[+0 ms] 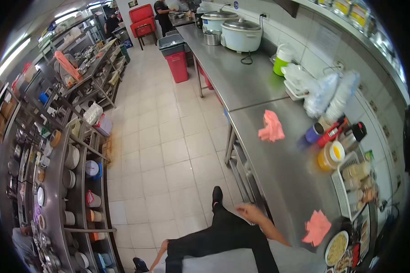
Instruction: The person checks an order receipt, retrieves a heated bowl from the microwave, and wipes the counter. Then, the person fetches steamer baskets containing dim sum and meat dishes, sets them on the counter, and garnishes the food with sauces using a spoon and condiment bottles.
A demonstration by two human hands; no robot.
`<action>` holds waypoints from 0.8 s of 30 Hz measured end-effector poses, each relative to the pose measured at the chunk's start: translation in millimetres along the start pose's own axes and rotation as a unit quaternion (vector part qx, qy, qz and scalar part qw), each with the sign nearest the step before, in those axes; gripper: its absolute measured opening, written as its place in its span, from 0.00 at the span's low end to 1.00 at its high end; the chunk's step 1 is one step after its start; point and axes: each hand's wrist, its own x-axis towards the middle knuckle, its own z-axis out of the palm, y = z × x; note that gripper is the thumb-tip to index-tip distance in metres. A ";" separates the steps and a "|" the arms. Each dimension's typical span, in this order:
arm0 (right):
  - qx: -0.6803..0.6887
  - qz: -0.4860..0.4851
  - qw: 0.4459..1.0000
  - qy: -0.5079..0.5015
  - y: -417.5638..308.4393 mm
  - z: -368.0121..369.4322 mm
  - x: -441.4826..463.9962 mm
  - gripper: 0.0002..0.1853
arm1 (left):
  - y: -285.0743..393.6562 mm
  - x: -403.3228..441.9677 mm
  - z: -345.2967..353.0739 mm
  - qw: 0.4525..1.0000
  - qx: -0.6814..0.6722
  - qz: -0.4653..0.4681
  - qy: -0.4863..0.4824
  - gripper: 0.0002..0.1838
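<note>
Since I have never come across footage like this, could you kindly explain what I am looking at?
There is no machine here: the single picture comes from a camera worn on a person's head, looking forward and down. The wearer's right hand hangs beside a steel counter, with nothing visible in it. The left hand is by the dark trousers, too hidden to tell whether it holds anything. On the counter lie a pink cloth and a second pink cloth nearer the wearer, plus a white basket holding jars.
</note>
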 end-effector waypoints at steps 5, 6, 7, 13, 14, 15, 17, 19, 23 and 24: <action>-0.285 0.067 0.864 0.410 -10.6 -181.3 225.4 0.23 | 93.4 90.4 -86.2 0.993 -0.108 -0.048 0.025 0.21; -0.263 0.183 0.856 0.406 -5.3 -213.5 249.4 0.24 | 112.1 112.4 -107.1 0.991 -0.123 -0.046 0.036 0.21; -0.240 0.297 0.836 0.394 -5.3 -234.1 270.3 0.25 | 130.3 133.8 -127.9 0.988 -0.138 -0.043 0.047 0.21; -0.210 0.296 0.839 0.405 -19.4 -220.1 433.0 0.26 | 218.7 262.1 -232.4 0.976 -0.189 -0.062 0.087 0.21; -0.253 0.279 0.845 0.379 -31.2 -220.8 468.7 0.27 | 225.1 282.9 -243.5 0.976 -0.186 -0.077 0.084 0.21; -0.277 0.259 0.855 0.353 -42.7 -221.5 499.7 0.28 | 227.8 300.2 -254.2 0.976 -0.180 -0.092 0.076 0.21; -0.289 0.251 0.869 0.314 -65.4 -226.6 549.3 0.30 | 232.5 336.3 -275.9 0.980 -0.157 -0.114 0.052 0.21; -0.261 0.270 0.876 0.303 -105.5 -238.3 593.4 0.30 | 240.2 371.9 -312.3 0.983 -0.127 -0.127 0.021 0.21; -0.256 0.257 0.851 0.381 -89.5 -245.5 678.6 0.30 | 262.6 483.8 -421.3 0.991 -0.065 -0.119 0.015 0.21; -0.258 0.269 0.846 0.382 -97.0 -250.5 694.5 0.30 | 270.5 528.9 -460.3 0.993 -0.045 -0.098 0.036 0.21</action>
